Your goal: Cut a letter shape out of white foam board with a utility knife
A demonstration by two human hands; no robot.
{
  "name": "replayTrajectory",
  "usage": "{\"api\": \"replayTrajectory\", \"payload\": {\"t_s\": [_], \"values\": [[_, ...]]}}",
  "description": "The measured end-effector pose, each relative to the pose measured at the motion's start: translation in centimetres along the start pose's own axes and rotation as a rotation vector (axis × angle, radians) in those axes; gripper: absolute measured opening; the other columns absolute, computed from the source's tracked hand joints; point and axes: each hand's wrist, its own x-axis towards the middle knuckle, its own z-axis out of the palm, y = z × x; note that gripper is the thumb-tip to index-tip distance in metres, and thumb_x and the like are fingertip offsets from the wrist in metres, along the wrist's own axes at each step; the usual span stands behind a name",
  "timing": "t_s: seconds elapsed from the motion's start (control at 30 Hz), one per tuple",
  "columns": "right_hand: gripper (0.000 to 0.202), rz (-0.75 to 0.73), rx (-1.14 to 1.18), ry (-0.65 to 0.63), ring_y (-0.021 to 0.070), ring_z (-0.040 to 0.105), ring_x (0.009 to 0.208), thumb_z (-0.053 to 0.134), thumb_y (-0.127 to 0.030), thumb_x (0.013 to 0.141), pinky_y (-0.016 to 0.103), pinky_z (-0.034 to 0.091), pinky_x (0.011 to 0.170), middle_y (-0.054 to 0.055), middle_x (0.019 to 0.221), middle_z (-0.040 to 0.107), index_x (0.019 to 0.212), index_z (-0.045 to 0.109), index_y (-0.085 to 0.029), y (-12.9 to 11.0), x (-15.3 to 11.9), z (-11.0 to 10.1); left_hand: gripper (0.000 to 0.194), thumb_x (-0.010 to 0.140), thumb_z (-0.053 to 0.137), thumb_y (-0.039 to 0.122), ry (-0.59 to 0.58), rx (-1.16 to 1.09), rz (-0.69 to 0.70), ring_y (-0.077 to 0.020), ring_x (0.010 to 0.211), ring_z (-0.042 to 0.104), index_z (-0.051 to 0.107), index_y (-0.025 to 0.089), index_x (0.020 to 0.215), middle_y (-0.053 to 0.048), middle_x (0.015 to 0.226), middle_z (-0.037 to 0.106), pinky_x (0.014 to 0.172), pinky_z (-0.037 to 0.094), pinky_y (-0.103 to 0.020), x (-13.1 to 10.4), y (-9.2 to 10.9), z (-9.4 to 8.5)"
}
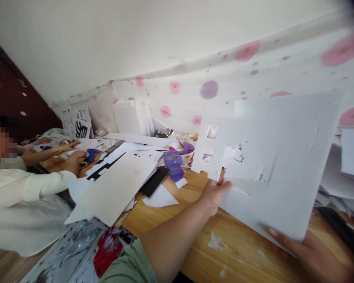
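A large white foam board (292,157) with several cut-out openings is held up, tilted, above the wooden table. My left hand (214,194) pinches its lower left edge, thumb on the near face. With the thumb on the front face, my right hand (301,247) grips the lower right edge; the fingers behind are partly hidden. Left of my left hand stand a purple translucent jar (174,165) and a patterned paper cup (188,155) with purple and red things in it.
A black phone (154,182) lies near white sheets (115,184) and a white scrap (161,196). White boards (132,118) lean on the flowered wall cover. At left, a co-worker's hand (76,161) is by a blue tool (92,154). A dark object (339,228) lies at right.
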Motion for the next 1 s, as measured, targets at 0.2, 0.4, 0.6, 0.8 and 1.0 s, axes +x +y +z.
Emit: {"api": "replayTrajectory", "payload": {"t_s": [0.2,0.4,0.6,0.8,1.0], "values": [[0.042,0.108,0.141,-0.061,0.0376,0.068,0.092,0.069,-0.063,0.064,0.046,0.057,0.076,0.010,0.097,0.075,0.079,0.076,-0.024,-2.9,0.0,-0.6,0.045,0.050,0.087,0.047,-0.010,0.028,0.010,-0.0120,0.056,0.052,0.067,0.013,0.071,-0.002,0.064,0.062,0.061,0.037,-0.026,0.4,-0.4,-0.4],[0.042,0.035,0.130,-0.114,0.0294,0.064,0.067,0.062,-0.064,0.071,0.041,0.052,0.061,0.010,0.070,0.070,0.066,0.069,-0.023,-3.5,-0.3,-0.3,0.039,0.054,0.087,0.041,0.000,-0.002,0.026,-0.0115,0.055,0.054,0.066,0.013,0.071,-0.001,0.063,0.063,0.060,0.039,-0.025,0.7,-0.4,-0.6],[0.051,-0.005,0.182,-0.166,0.0189,0.052,0.054,0.052,-0.066,0.080,0.033,0.041,0.055,0.006,0.056,0.060,0.058,0.059,-0.020,-2.9,-0.3,0.0,0.036,0.055,0.087,0.039,-0.022,-0.027,0.003,-0.0126,0.056,0.058,0.067,0.013,0.072,-0.002,0.066,0.066,0.059,0.042,-0.025,0.6,0.3,-0.3],[0.049,0.045,0.330,-0.207,0.0163,0.053,0.052,0.060,-0.065,0.076,0.031,0.042,0.054,0.004,0.057,0.061,0.063,0.061,-0.018,-2.3,-0.3,-0.1,0.037,0.058,0.085,0.042,-0.077,0.005,-0.028,-0.0157,0.058,0.061,0.070,0.012,0.073,-0.006,0.068,0.069,0.060,0.045,-0.027,-0.1,1.4,-0.3],[0.048,0.078,0.391,-0.223,0.0146,0.052,0.050,0.064,-0.066,0.072,0.029,0.040,0.052,0.002,0.053,0.058,0.063,0.060,-0.018,-2.8,-0.4,-0.2,0.040,0.057,0.086,0.045,-0.089,0.035,-0.064,-0.0168,0.054,0.061,0.070,0.009,0.066,-0.009,0.063,0.068,0.057,0.047,-0.028,0.0,1.6,-0.6]]}}
